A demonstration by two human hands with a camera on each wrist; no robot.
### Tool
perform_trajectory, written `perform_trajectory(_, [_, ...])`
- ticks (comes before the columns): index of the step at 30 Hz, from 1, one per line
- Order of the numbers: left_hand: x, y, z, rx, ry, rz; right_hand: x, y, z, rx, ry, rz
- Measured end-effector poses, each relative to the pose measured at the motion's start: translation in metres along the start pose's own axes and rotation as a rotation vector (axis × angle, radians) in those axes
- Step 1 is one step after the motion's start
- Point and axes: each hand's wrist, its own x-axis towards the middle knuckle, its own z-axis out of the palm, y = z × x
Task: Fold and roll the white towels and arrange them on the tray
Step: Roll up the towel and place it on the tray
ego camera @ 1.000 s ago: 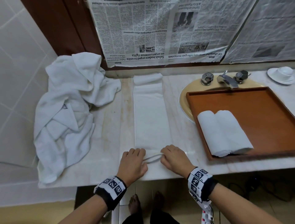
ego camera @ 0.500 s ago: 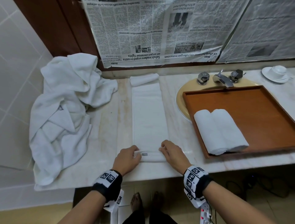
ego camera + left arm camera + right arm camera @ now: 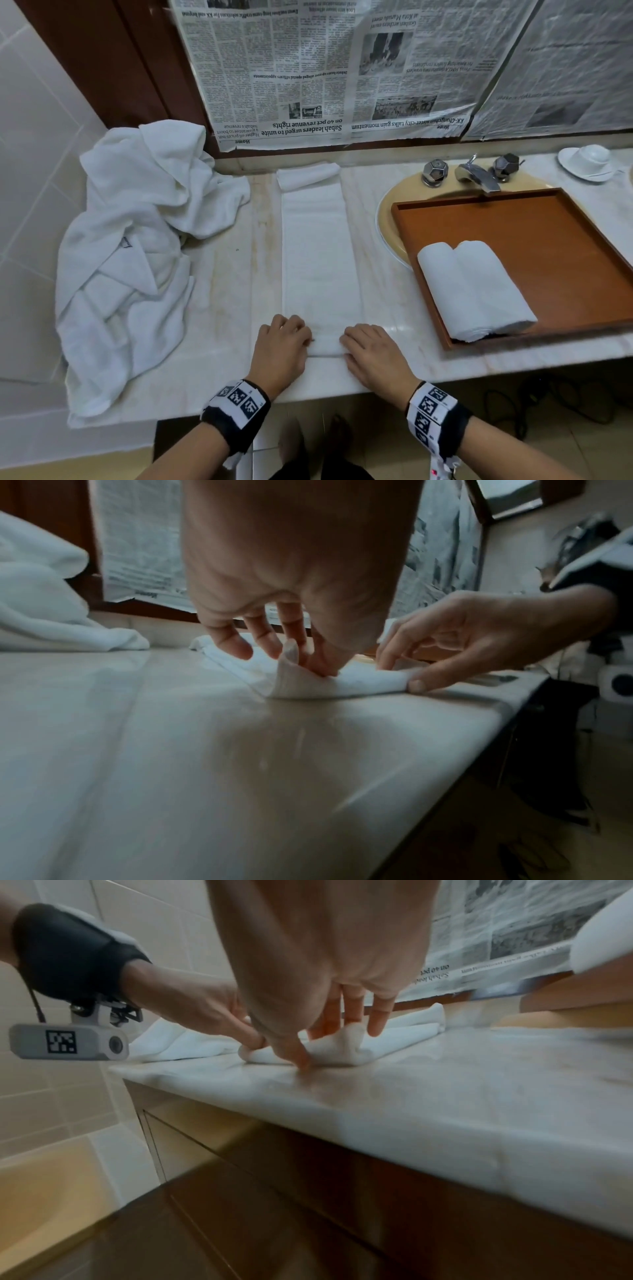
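A white towel folded into a long strip (image 3: 318,253) lies on the marble counter, running away from me. Its near end is turned into a small roll (image 3: 327,346) (image 3: 329,685) (image 3: 329,1050). My left hand (image 3: 284,342) (image 3: 284,653) pinches the roll's left end between thumb and fingers. My right hand (image 3: 368,349) (image 3: 329,1039) grips the right end, thumb at the counter and fingers curled over the top. Two rolled white towels (image 3: 476,291) lie side by side at the near left of the wooden tray (image 3: 565,246).
A heap of loose white towels (image 3: 137,257) lies at the counter's left against the tiled wall. The tray sits over a yellow sink (image 3: 394,209) with a chrome tap (image 3: 476,173). A white cup and saucer (image 3: 589,162) stand far right. Newspaper (image 3: 342,68) covers the wall behind.
The near end of the strip has gone from a lifted edge to a small roll, and both hands have moved a little away from me with it.
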Motion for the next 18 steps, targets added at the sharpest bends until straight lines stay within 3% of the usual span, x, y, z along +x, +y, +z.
perform_trajectory(4, [-0.003, 0.0, -0.005, -0.008, -0.053, -0.026, 0.015, -0.003, -0.005, 0.065, -0.051, 0.105])
perform_trajectory(6, [-0.002, -0.002, -0.002, -0.013, -0.034, -0.052, 0.025, 0.001, -0.012, 0.231, -0.068, 0.225])
perform_trajectory(11, [0.015, -0.011, -0.011, -0.242, -0.105, -0.215, 0.041, 0.014, -0.025, 0.471, -0.11, 0.473])
perform_trajectory(15, [0.026, -0.023, -0.022, -0.533, -0.119, -0.392, 0.038, 0.016, -0.016, 0.507, -0.027, 0.521])
perform_trajectory(18, [0.027, -0.016, -0.021, -0.469, -0.064, -0.415, 0.032, 0.013, -0.01, 0.41, -0.02, 0.462])
